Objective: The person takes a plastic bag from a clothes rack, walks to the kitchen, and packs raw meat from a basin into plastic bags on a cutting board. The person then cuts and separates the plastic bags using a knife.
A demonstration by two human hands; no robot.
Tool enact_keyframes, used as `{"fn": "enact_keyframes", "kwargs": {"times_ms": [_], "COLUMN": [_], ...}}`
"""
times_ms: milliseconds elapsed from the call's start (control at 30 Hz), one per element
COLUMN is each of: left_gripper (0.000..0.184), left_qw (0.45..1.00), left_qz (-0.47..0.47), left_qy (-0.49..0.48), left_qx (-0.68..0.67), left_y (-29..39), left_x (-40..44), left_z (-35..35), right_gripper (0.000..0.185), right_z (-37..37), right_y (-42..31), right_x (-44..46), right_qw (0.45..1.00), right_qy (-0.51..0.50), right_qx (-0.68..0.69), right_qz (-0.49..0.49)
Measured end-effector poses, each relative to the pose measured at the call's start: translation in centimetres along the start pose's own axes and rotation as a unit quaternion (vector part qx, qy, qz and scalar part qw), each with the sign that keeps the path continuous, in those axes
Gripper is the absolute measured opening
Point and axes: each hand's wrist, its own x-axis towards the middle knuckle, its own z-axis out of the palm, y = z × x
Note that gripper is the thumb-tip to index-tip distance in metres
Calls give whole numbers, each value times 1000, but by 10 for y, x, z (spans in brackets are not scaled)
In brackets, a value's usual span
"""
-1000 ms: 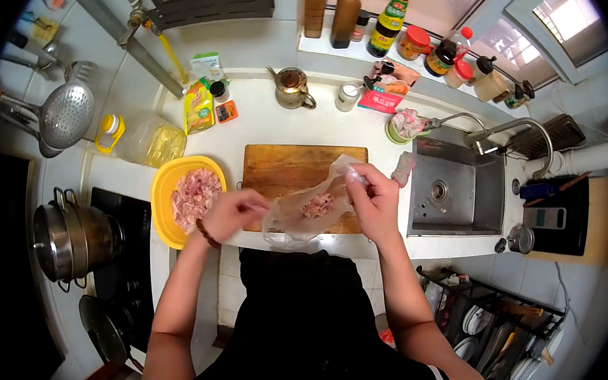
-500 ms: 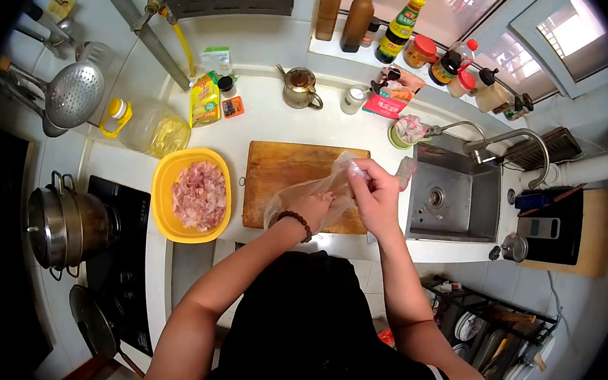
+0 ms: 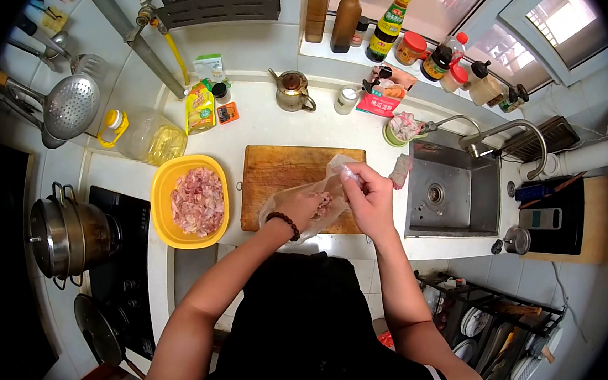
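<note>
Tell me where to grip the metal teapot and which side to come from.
Take the teapot by its handle, probably best from the near right: the loop juts that way, opposite the spout, with a gap before the jar.

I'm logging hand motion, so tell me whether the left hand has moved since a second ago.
Yes: the left hand has moved right against the board, from its left edge to the bag over it.

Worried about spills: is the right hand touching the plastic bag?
Touching: the head view shows the right hand pinching the plastic bag by its edge.
</note>
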Motion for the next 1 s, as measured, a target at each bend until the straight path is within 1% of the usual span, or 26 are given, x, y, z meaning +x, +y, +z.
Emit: {"fn": "enact_keyframes", "kwargs": {"times_ms": [67, 100, 167, 200, 233, 267, 300, 333, 367, 400, 433, 467, 500, 567, 600, 667, 700, 767, 800, 833, 867, 900, 933, 1000], "left_gripper": [24, 24, 24, 24, 24, 26, 22, 20, 17, 15, 16, 18, 18, 22, 22, 24, 24, 27, 26, 26, 25, 23, 20, 19], "left_qw": [997, 997, 998, 999, 993, 968, 944, 911, 910, 898, 930, 916, 913, 866, 866, 852, 855, 870, 868, 872, 873, 872, 879, 900], "left_qz": [-55, -62, 17, 10, 20, 33, -15, -61, -159, -191, -214, -228, -231, -228, -230, -278, -273, -362, -351, -347, -324, -302, -298, -185], "left_qy": [-54, -49, -44, -36, -47, -56, -35, -14, 46, 149, 245, 329, 333, 397, 397, 413, 411, 325, 343, 338, 362, 385, 372, 361], "left_qx": [-20, -18, 37, 35, -106, -243, -328, -409, -381, -367, -169, 37, 37, 202, 199, 164, 161, 82, 71, 71, 39, 7, -15, -162], "left_y": [15, 16, 19, 20, 18, 13, 8, -2, -31, -70, -105, -137, -165, -203, -214, -226, -229, -229, -225, -210, -194, -170, -140, -90], "left_x": [-6, -11, -23, -32, -45, -57, -69, -84, -97, -110, -123, -134, -146, -170, -177, -187, -189, -192, -193, -188, -182, -174, -162, -134], "left_z": [-21, -28, -38, -43, -50, -61, -78, -95, -105, -105, -99, -92, -85, -64, -54, -39, -42, -50, -53, -63, -72, -83, -95, -101], "right_gripper": [14, 14, 14, 14, 14, 13, 12, 13, 13, 13, 13, 13, 13, 13, 13, 12, 12, 12, 12, 12, 11, 11, 11, 15], "right_z": [-1, 0, -1, -3, -4, -4, -4, -6, -6, -6, -6, -3, -2, 0, 1, 2, 2, 0, -2, -3, -3, -4, -5, -6], "right_y": [-1, 0, 8, 12, 9, 4, 2, 5, 7, 8, 8, 7, 7, 7, 5, 0, 0, 2, 2, 2, 2, 1, 3, 10], "right_x": [-1, -1, -2, -1, 0, 0, 1, 3, 5, 7, 8, 10, 13, 15, 16, 17, 18, 18, 18, 17, 17, 16, 16, 15], "right_qw": [1000, 1000, 1000, 1000, 1000, 999, 997, 998, 998, 999, 999, 999, 999, 999, 999, 999, 999, 1000, 999, 999, 999, 999, 999, 1000], "right_qy": [0, 0, -6, -5, -14, 0, 13, 9, 3, 4, 6, 6, 1, -8, -9, -13, -7, -6, -7, -1, 1, 0, 3, -18], "right_qx": [6, 13, 18, 16, 17, 31, 44, 35, 38, 27, 15, 23, 23, 30, 28, 34, 29, 14, 12, 9, 9, 8, 6, -13], "right_qz": [1, 1, 7, 13, 10, 32, 55, 48, 48, 42, 37, 37, 35, 35, 36, 40, 40, 26, 30, 32, 38, 44, 45, 14]}}
